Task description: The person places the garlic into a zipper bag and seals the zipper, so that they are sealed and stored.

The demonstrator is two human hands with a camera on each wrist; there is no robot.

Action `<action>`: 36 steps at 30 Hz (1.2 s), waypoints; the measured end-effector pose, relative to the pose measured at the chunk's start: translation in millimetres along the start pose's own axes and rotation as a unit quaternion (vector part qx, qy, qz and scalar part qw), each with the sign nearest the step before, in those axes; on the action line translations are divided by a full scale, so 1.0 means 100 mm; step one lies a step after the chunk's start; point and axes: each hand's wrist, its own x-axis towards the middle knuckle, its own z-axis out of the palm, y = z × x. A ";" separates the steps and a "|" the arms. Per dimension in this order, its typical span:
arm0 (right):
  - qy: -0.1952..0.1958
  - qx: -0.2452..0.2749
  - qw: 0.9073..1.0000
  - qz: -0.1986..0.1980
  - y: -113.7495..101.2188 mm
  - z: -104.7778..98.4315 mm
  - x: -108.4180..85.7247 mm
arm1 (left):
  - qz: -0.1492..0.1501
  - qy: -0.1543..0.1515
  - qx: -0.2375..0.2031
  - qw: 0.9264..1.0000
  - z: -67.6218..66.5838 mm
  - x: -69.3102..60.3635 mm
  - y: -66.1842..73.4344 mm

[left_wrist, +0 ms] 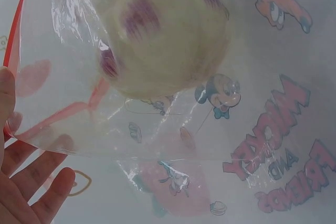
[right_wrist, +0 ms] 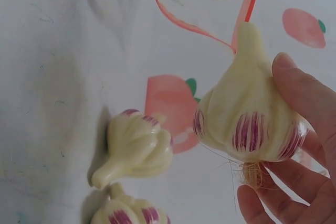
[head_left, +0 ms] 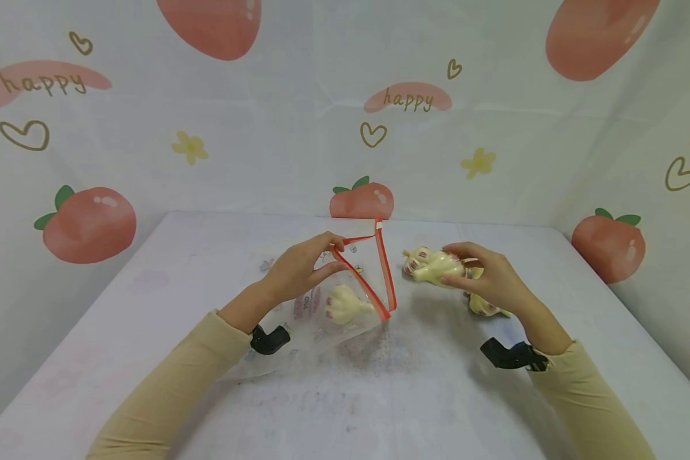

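Note:
My left hand [head_left: 299, 268] grips the red-edged mouth of a clear zip bag [head_left: 305, 335], holding it open toward the right. Inside the bag lies a garlic bulb [head_left: 342, 305]; the left wrist view shows this bulb [left_wrist: 168, 35] large through the printed plastic. To the right of the bag, my right hand [head_left: 491, 278] holds another garlic bulb [head_left: 439, 267] between thumb and fingers. In the right wrist view this held bulb [right_wrist: 247, 108] has its stem toward the bag's red edge [right_wrist: 191, 27] and its stringy roots toward the fingers.
Loose garlic bulbs lie on the white table [head_left: 379, 396] near my right hand, one [head_left: 416, 257] behind the held bulb and one [head_left: 485, 306] below the hand. The right wrist view shows two loose bulbs, one [right_wrist: 139, 142] beside another [right_wrist: 131, 211]. A printed cloth wall [head_left: 287, 140] stands behind.

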 end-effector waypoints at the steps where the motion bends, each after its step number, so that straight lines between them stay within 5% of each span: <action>1: 0.000 0.000 1.000 0.003 0.00 0.00 0.00 | 0.000 0.000 0.000 1.000 0.00 0.00 0.00; 18: 0.014 -0.013 1.000 0.019 -0.12 0.03 0.05 | 0.009 0.002 -0.004 1.000 -0.04 0.02 0.04; 36: 0.025 0.040 0.999 -0.026 -0.26 0.09 0.15 | 0.018 0.012 -0.005 1.000 -0.04 0.03 0.04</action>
